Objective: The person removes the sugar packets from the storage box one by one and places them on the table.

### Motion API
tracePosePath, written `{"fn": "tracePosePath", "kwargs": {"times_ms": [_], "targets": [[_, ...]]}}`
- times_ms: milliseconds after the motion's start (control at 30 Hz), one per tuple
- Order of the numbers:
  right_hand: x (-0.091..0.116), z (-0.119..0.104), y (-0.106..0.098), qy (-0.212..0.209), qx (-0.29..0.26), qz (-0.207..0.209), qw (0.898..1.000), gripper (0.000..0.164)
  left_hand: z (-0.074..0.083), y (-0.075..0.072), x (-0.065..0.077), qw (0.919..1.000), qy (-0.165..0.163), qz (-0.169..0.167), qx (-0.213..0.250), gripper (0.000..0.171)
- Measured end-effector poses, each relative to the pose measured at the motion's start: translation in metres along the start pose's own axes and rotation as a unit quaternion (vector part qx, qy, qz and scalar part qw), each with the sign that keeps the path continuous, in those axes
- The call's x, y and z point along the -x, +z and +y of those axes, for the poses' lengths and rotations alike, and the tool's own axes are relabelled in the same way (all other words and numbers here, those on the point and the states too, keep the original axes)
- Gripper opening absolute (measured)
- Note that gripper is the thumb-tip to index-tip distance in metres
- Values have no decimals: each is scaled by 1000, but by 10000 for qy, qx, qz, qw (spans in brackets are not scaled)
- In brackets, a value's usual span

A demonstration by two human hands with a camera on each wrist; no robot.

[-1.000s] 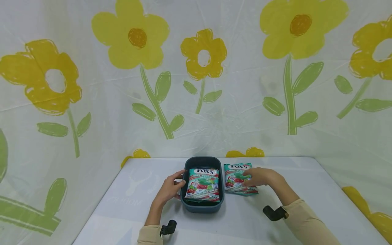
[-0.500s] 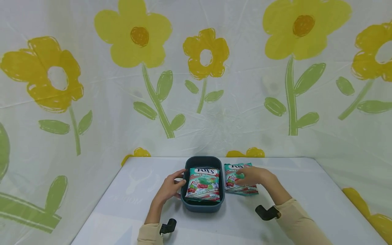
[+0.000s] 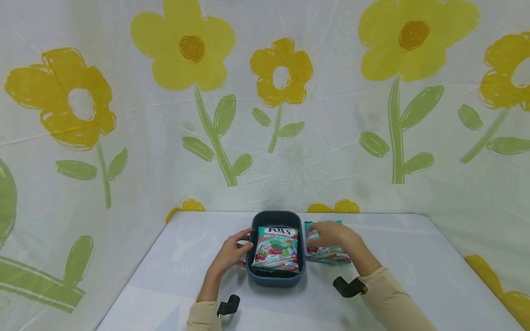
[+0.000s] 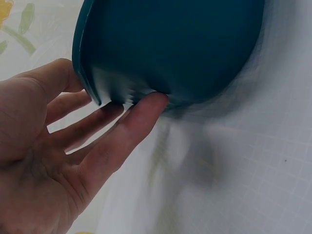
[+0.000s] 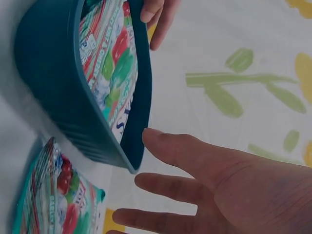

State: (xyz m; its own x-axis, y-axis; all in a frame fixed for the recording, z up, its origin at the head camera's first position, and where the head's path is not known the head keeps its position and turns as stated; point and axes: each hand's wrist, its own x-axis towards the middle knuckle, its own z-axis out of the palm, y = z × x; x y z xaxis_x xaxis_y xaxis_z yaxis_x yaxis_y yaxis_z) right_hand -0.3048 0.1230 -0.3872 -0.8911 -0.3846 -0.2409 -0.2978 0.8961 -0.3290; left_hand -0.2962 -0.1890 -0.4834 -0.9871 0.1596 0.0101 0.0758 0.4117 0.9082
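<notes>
A dark teal plastic box stands on the table with a green-and-red Fox's candy bag lying in it. Against its left side rests my left hand. In the left wrist view the fingers of that hand reach along the outer wall, loosely extended. A second Fox's candy bag lies on the table just right of the box. My right hand is over this bag, partly hiding it. Its fingers are spread and hold nothing, and the thumb is close to the box's rim in the right wrist view.
The white tabletop ends at a fabric backdrop printed with yellow flowers. Black wrist cameras are strapped to both forearms.
My right hand has moved left over the second candy bag, toward the box. The left hand, the box and both bags stay in place; the head view shifts slightly.
</notes>
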Motion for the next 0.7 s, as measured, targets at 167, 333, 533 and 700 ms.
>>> {"fn": "tracePosePath", "kwargs": {"times_ms": [167,333,533,700], "targets": [[-3,-9,1,65,201,83,9997,53,0,0,-1,10000,16,-7,-1,51],[-5,-17,2,41,139,172,9997,51,-1,1,-1,10000,43,-7,-31,51],[-9,-27,7,1,-20,323,9995,51,-1,2,-1,10000,27,3,-39,51],[-14,-37,12,-18,-63,443,9990,52,-1,2,0,10000,-24,28,-59,51]]}}
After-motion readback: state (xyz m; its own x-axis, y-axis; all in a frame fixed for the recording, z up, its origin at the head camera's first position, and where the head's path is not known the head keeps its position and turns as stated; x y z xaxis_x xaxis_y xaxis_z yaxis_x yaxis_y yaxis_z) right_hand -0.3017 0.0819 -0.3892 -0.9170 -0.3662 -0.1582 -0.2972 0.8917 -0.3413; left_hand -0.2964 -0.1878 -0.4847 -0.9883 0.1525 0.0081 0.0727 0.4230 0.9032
